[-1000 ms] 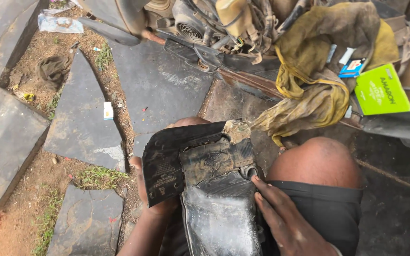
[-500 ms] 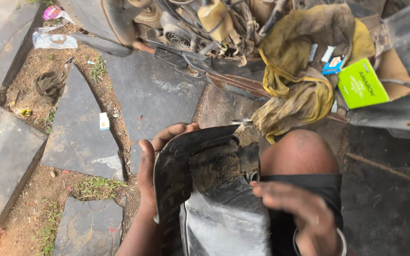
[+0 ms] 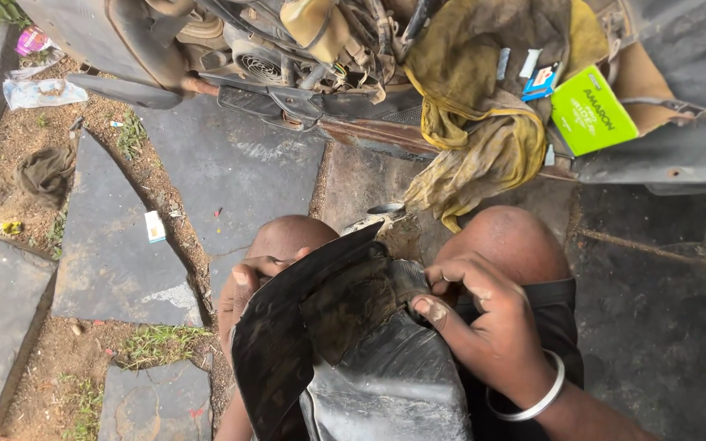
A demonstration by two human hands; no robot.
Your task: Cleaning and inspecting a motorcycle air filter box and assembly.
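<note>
Stone slabs [image 3: 230, 163] bare at 10 o'clock, scooter underside [image 3: 288, 49] crowds 12. Black plastic fender [image 3: 345, 343] on lap, centre. Right hand [image 3: 484, 318] at 3, fingers pinching fender edge. Left hand [image 3: 243, 282] at 9, fingers curled over rim.

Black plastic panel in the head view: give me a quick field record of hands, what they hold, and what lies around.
left hand: grips the left edge of the black plastic panel
right hand: pinches the panel's upper right edge, thumb on its face; metal bangle on the wrist
panel: dirty, curved, resting between the knees
ahead: yellow rag draped over the vehicle underside
beside the rag: green box
ground: stone slabs with soil and grass between
</note>
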